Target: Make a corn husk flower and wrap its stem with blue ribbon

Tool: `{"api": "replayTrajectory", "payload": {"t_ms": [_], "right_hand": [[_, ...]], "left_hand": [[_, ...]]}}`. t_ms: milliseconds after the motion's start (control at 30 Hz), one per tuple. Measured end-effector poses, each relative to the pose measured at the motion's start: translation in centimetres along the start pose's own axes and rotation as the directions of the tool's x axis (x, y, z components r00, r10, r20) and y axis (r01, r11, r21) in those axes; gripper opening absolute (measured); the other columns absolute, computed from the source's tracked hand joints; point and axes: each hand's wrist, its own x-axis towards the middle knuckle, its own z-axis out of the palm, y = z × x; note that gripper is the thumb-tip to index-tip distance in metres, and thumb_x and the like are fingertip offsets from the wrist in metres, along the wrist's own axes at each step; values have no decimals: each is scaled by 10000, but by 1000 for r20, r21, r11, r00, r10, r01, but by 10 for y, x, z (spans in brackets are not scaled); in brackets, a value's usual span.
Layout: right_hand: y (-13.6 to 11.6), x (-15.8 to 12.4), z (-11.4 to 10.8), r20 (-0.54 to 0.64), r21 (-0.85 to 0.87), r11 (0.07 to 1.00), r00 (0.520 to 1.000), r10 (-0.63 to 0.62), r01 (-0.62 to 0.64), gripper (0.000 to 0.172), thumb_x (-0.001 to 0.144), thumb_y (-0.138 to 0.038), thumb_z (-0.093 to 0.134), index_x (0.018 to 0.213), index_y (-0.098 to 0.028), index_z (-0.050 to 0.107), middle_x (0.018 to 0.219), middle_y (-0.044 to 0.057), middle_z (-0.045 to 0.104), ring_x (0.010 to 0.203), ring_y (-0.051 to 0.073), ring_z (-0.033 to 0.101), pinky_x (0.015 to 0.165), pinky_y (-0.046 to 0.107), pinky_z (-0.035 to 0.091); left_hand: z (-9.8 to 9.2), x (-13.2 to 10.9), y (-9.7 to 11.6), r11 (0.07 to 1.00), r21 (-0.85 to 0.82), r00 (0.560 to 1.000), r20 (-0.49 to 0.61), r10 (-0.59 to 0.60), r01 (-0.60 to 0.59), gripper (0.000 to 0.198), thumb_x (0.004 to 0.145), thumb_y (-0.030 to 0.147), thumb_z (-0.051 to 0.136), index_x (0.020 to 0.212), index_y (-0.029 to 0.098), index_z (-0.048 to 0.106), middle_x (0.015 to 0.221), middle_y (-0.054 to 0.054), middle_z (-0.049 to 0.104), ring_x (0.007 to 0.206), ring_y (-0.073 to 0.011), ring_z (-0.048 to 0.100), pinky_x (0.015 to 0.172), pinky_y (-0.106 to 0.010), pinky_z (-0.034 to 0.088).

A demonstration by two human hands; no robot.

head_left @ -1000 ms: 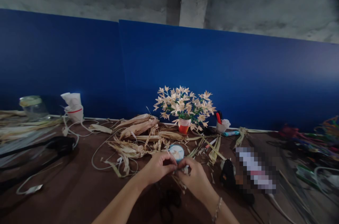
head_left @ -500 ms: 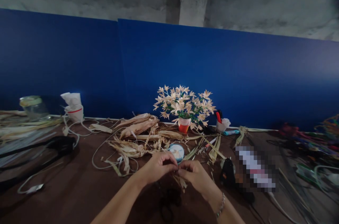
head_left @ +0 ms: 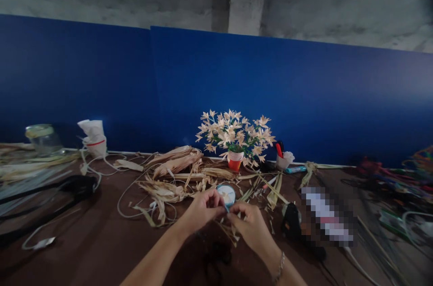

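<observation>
My left hand (head_left: 204, 212) and my right hand (head_left: 251, 223) meet over the middle of the brown table, thumbs and forefingers pinched close together. Between the fingertips shows a thin light-blue strip (head_left: 226, 208); the left fingers pinch one end and the right fingers touch the other side. Just behind them sits a round container (head_left: 230, 192) with a blue rim and a pale inside. Dried husk scraps (head_left: 231, 233) lie under the right hand. A pot of cream artificial flowers (head_left: 235, 159) stands farther back.
Bundles of dried husks (head_left: 177, 162) lie left of the flowers, with white cord (head_left: 119, 205) looped beside them. To the right are a black glue gun (head_left: 291, 222), a blue tube (head_left: 295, 169) and a small cup (head_left: 282, 162). A blue partition (head_left: 216, 78) rises behind the table.
The fingertips have drawn slightly apart and the light-blue strip between them shows more clearly. The right hand has turned a little; the things on the table stay put.
</observation>
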Motion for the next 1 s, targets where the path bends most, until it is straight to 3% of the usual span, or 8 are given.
{"api": "replayTrajectory", "payload": {"t_ms": [233,467,700,867,1000], "right_hand": [[0,2,-2,-116,85,988,986,-121,131,105,688,-134,524,616,-161,596,756,41,582,741,154,546,677,229,418],[-4,-2,2,-224,-21,974,949,-224,225,116,728,-153,508,647,-176,588,796,56,568,775,167,533,706,272,426],[-5,-4,-1,-281,-262,929,900,-334,263,101,732,-150,517,652,-185,569,787,49,552,784,182,497,715,317,386],[-3,-4,0,-256,-324,909,901,-351,262,120,746,-148,501,650,-185,562,773,39,550,758,172,491,688,308,370],[-2,-4,2,-252,-363,895,897,-363,260,118,739,-131,496,653,-183,557,762,30,548,749,166,487,684,304,359]], "left_hand": [[9,0,-3,983,44,984,-12,179,-178,67,660,191,609,627,134,601,808,-54,557,794,-156,522,758,-275,381],[14,-1,-3,971,158,965,-163,207,-181,81,669,208,608,625,142,625,769,-52,570,761,-160,536,733,-275,398],[13,-1,-2,971,173,968,-158,195,-167,110,707,217,559,686,160,650,789,-52,580,764,-160,541,704,-265,413],[13,0,-2,970,198,964,-192,182,-144,127,713,221,543,653,161,637,743,-43,576,726,-152,532,680,-254,410],[16,1,-7,986,118,969,-205,140,-117,126,693,252,566,659,155,639,748,-43,575,735,-155,526,684,-253,409]]}}
